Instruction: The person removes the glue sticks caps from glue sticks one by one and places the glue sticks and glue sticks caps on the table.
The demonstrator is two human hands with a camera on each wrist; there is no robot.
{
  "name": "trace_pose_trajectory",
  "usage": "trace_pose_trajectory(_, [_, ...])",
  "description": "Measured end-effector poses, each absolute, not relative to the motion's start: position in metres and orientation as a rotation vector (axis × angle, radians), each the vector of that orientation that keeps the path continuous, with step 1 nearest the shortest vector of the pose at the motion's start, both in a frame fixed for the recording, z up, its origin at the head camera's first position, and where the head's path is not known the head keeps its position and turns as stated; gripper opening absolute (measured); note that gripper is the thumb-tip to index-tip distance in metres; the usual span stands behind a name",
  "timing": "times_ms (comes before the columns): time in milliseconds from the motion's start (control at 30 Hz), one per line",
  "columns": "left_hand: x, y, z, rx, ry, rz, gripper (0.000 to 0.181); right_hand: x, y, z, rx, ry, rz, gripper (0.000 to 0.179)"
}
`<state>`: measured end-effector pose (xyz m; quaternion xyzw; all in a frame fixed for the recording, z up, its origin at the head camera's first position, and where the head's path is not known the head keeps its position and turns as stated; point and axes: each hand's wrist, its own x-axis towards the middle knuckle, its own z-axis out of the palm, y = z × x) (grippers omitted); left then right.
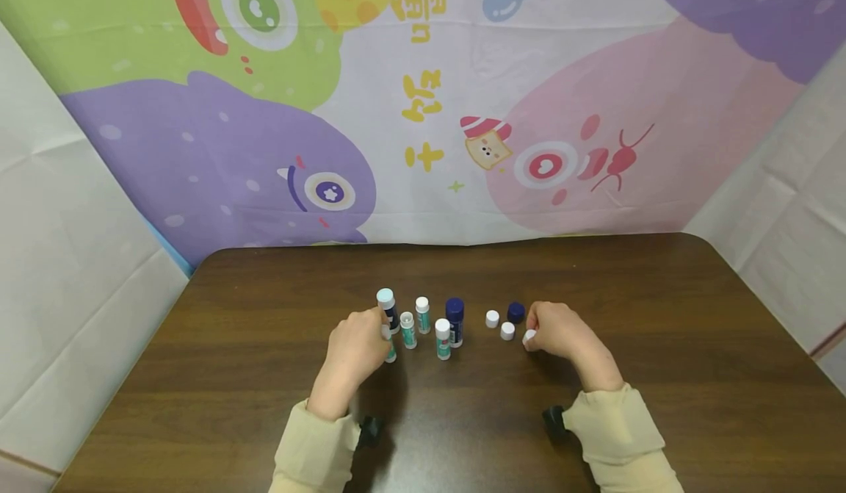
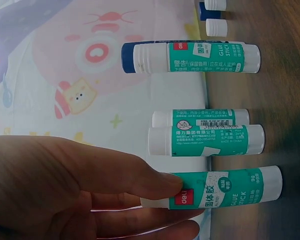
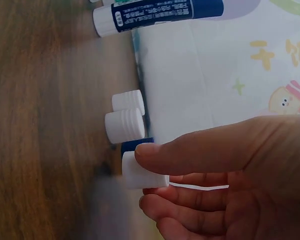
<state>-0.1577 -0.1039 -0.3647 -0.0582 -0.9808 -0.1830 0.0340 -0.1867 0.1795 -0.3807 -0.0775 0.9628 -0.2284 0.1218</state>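
Note:
My left hand (image 1: 357, 344) pinches a green-and-white glue stick (image 2: 225, 191) near its white top, thumb on the near side. The stick stands upright at the left end of a group of glue sticks. On the right, my right hand (image 1: 560, 330) pinches a small white cap (image 3: 140, 174) between thumb and fingers, low at the table. Beside it are two white caps (image 3: 126, 126) and a dark blue cap (image 1: 516, 312), partly hidden behind the held cap in the right wrist view. Just right of my left hand stands a green glue stick (image 1: 408, 333) with its top uncovered.
Two more green glue sticks (image 1: 443, 342) stand in the middle, beside a navy glue stick with a blue top (image 1: 454, 322). Another navy stick with a pale top (image 1: 386, 300) stands behind my left hand. A cartoon-printed cloth (image 1: 429, 214) hangs behind the brown table (image 1: 463, 434).

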Motion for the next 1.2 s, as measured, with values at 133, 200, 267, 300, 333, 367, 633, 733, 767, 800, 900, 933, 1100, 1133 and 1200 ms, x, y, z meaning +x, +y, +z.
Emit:
trace_pose_trajectory(133, [-0.158,-0.104,-0.364,-0.18,-3.015,-0.563,0.017,-0.187,0.18,-0.383,-0.219,2.816,-0.66,0.02])
trace_pose_trajectory(200, [-0.158,-0.104,-0.363,-0.181,-3.014,-0.566,0.018,-0.188,0.18,-0.384,-0.214,2.819,-0.657,0.02])
trace_pose_trajectory(267, [-0.158,-0.104,-0.363,-0.181,-3.017,-0.564,0.018,-0.189,0.18,-0.386,-0.209,2.819,-0.652,0.02])
trace_pose_trajectory(300, [-0.158,-0.103,-0.363,-0.181,-3.019,-0.564,0.019,-0.19,0.18,-0.387,-0.207,2.815,-0.653,0.02])
trace_pose_trajectory(333, [-0.158,-0.103,-0.363,-0.182,-3.021,-0.562,0.019,-0.19,0.179,-0.388,-0.204,2.812,-0.652,0.02])
trace_pose_trajectory(367, [-0.158,-0.103,-0.363,-0.184,-3.022,-0.559,0.018,-0.191,0.179,-0.388,-0.207,2.81,-0.651,0.02])
trace_pose_trajectory(633, [-0.157,-0.104,-0.363,-0.197,-3.014,-0.544,0.018,-0.192,0.178,-0.393,-0.225,2.837,-0.616,0.02])
trace_pose_trajectory(733, [-0.157,-0.104,-0.364,-0.2,-3.013,-0.548,0.019,-0.191,0.178,-0.393,-0.234,2.851,-0.597,0.02])
trace_pose_trajectory(767, [-0.157,-0.104,-0.364,-0.2,-3.014,-0.55,0.019,-0.191,0.178,-0.393,-0.235,2.854,-0.593,0.021])
trace_pose_trajectory(800, [-0.157,-0.104,-0.364,-0.2,-3.016,-0.553,0.019,-0.191,0.178,-0.393,-0.233,2.856,-0.589,0.021])
trace_pose_trajectory(900, [-0.157,-0.104,-0.364,-0.196,-3.02,-0.561,0.019,-0.191,0.177,-0.393,-0.229,2.864,-0.579,0.025])
trace_pose_trajectory(933, [-0.157,-0.104,-0.364,-0.196,-3.021,-0.561,0.018,-0.191,0.177,-0.392,-0.226,2.865,-0.575,0.026])
trace_pose_trajectory(1100, [-0.155,-0.103,-0.361,-0.199,-3.003,-0.546,0.017,-0.189,0.175,-0.384,-0.208,2.881,-0.557,0.028])
trace_pose_trajectory(1133, [-0.154,-0.103,-0.36,-0.198,-2.995,-0.539,0.017,-0.188,0.174,-0.381,-0.209,2.889,-0.555,0.028])
trace_pose_trajectory(1200, [-0.153,-0.102,-0.358,-0.197,-2.974,-0.523,0.015,-0.187,0.172,-0.376,-0.214,2.911,-0.563,0.027])
